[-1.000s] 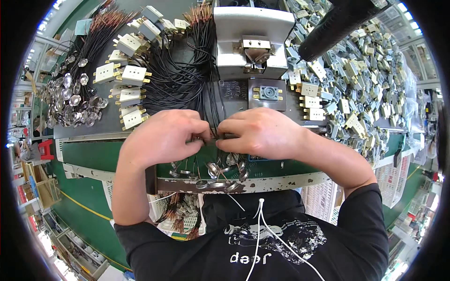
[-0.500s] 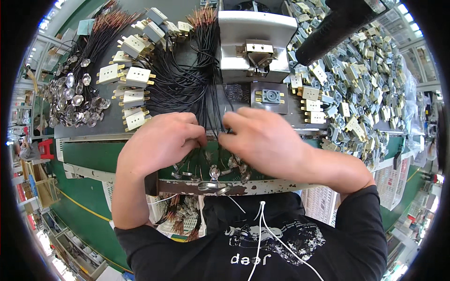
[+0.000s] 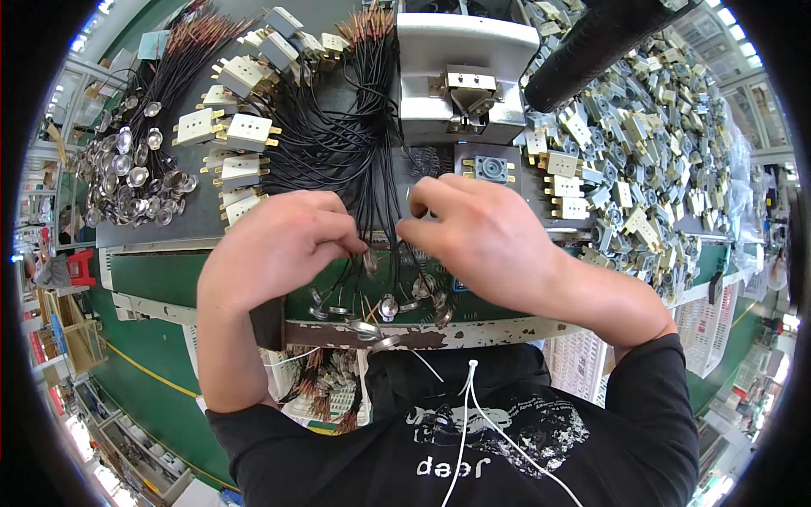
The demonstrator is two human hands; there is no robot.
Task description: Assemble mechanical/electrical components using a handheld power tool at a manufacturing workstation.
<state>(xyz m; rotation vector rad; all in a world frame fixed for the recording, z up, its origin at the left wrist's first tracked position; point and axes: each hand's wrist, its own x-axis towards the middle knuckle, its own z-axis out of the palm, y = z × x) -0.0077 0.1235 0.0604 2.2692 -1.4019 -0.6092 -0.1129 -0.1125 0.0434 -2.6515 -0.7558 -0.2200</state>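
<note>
On the green worktop [image 3: 152,275], cream connector blocks [image 3: 245,131] lie at the left. The left hand [image 3: 274,245] and the right hand [image 3: 481,232] meet at the middle; the fingers of both pinch thin black wires [image 3: 338,144], above small metal discs [image 3: 384,306].

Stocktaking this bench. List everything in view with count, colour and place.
wires: a bundle, black, bench centre
discs: a pile, silvery, far left
blocks: about ten, cream, upper left
press: one, grey-white, top centre
parts heap: many, cream and grey, right
tube: one, black, upper right
bench: one, green, rusty front edge
left hand: pinching wires over bench edge
right hand: fingers at wires beside left hand
</note>
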